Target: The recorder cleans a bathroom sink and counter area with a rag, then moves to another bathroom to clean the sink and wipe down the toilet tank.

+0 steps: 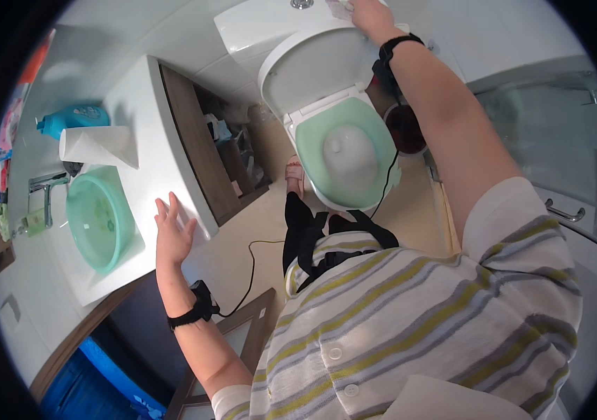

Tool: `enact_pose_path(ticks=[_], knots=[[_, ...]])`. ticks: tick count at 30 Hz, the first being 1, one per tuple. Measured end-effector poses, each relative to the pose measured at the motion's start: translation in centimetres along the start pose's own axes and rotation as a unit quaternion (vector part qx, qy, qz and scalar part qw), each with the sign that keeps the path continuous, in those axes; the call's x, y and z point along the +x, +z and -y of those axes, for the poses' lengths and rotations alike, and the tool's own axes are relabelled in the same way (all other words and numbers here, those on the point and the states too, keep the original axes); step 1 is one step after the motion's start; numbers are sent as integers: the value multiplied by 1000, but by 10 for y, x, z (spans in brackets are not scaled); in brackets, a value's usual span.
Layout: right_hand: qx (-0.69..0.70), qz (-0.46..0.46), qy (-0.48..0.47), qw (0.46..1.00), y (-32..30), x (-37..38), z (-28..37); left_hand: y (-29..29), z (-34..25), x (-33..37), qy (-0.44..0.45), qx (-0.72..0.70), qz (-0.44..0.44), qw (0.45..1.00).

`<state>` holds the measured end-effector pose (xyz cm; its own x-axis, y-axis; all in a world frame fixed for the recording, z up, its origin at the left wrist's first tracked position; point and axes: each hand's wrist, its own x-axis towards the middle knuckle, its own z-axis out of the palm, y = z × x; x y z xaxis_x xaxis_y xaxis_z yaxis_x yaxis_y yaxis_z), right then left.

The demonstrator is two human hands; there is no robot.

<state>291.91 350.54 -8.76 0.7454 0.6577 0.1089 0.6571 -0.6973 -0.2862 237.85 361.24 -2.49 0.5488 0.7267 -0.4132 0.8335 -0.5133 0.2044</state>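
My right hand (373, 19) reaches up to the top of the white toilet tank (249, 29), fingers closed on a crumpled pale wipe (341, 9) that lies against the tank top. A round flush button (302, 3) is left of it. Below, the toilet lid (312, 66) is raised, and the pale green seat (312, 143) lies down around the bowl (354, 157). My left hand (174, 234) is open with its fingers spread, at the edge of the white countertop (148, 119). It holds nothing; whether it touches the counter I cannot tell.
On the counter stand a green basin (125, 231) under a faucet (48, 199), a white paper roll (92, 145) and a blue bottle (78, 120). A dark bin (405, 129) is right of the toilet. A cable (253, 269) hangs from my left wrist strap.
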Motion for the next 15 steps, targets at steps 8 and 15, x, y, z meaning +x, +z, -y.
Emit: enact_pose_path(ticks=[8,15], knots=[[-20,101,150,983,-42,-3,-16,-3,-1,1,-10,-14,11,1000],[457,-44,120,880,17,-51,-65,0,-1,3,5,6,-19,1000]])
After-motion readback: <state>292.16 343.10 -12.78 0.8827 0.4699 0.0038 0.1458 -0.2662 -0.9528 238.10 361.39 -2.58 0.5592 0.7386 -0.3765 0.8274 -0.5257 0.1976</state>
